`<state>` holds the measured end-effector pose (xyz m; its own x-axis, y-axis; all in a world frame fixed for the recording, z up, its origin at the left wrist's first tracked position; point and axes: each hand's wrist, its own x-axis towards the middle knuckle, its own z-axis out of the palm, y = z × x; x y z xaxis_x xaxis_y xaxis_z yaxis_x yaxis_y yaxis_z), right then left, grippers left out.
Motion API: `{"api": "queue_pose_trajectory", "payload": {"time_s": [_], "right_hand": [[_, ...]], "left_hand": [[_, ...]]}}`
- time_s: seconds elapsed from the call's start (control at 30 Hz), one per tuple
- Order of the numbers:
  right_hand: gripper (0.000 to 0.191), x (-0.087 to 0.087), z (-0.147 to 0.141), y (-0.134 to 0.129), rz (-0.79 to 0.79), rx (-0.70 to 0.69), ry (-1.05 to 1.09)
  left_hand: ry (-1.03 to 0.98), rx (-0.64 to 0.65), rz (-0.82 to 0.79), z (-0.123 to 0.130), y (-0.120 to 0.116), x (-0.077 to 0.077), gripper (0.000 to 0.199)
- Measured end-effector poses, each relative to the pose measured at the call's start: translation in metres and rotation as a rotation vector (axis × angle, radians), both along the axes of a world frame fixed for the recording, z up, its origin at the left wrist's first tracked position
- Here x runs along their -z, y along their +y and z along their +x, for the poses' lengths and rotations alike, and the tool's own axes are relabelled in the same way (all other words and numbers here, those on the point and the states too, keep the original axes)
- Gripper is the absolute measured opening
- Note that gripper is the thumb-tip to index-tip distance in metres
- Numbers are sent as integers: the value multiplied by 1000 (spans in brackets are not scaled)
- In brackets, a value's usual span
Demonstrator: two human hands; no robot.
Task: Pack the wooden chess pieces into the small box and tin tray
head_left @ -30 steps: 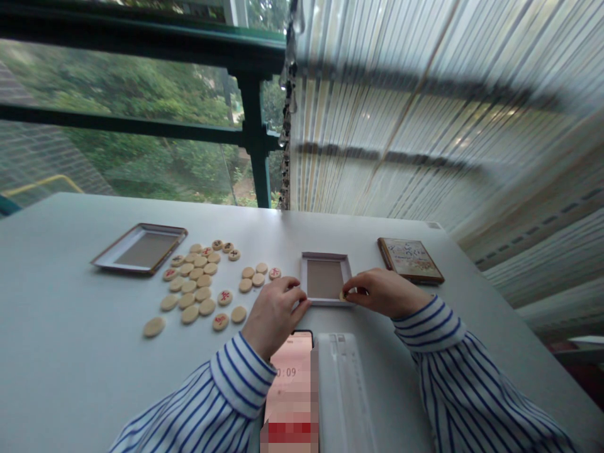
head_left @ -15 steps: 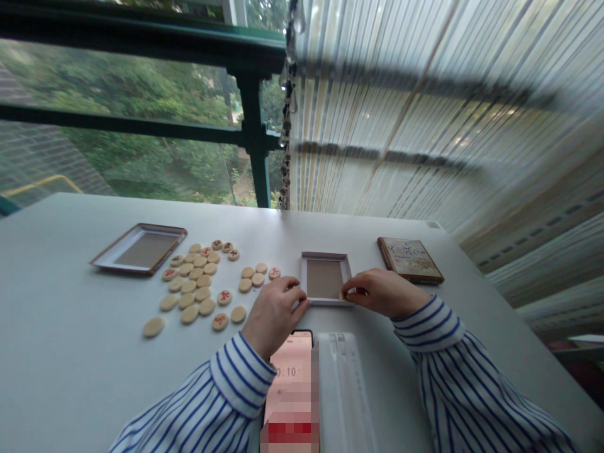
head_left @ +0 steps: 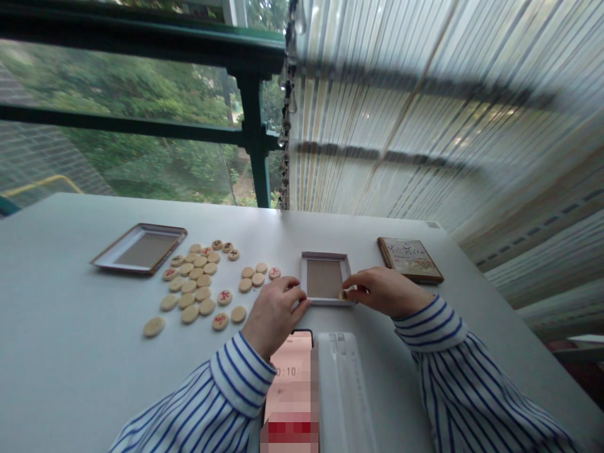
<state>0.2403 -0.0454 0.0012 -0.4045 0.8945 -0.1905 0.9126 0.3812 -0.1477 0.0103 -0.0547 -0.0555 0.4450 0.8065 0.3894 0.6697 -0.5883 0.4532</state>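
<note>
A shallow open box (head_left: 325, 255) with a grey-brown floor lies in front of me. My left hand (head_left: 276, 311) grips its near left corner between thumb and fingers. At the near right corner inside, a round wooden Chinese chess piece (head_left: 343, 295) with a dark character lies at the fingertips of my right hand (head_left: 384, 292), thumb and forefinger closed at its edge. More Chinese chess pieces (head_left: 203, 280) are spread left of the box, many with a blank side up, some showing red or black characters.
At the left lies an open box lid (head_left: 146, 270), hollow side up. A closed printed box (head_left: 415, 261) sits at the right. A phone with a timer (head_left: 289, 371) and a long translucent case (head_left: 344, 384) lie between my forearms. Windows and a string curtain (head_left: 377, 113) stand behind the table.
My right hand has shifted slightly, and more of the chess piece in the box corner now shows. My left hand and the scattered pieces have stayed in place.
</note>
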Motion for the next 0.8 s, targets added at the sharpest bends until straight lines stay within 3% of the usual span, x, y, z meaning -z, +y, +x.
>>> {"api": "queue_pose_trajectory", "payload": {"time_s": [0.3,0.8], "right_hand": [[26,3,-12,-2,50,-5,-53],[22,6,-12,1,4,-19,-70]], "left_hand": [[3,2,-11,0,0,-2,15],[10,2,3,0,-1,-1,15]]}}
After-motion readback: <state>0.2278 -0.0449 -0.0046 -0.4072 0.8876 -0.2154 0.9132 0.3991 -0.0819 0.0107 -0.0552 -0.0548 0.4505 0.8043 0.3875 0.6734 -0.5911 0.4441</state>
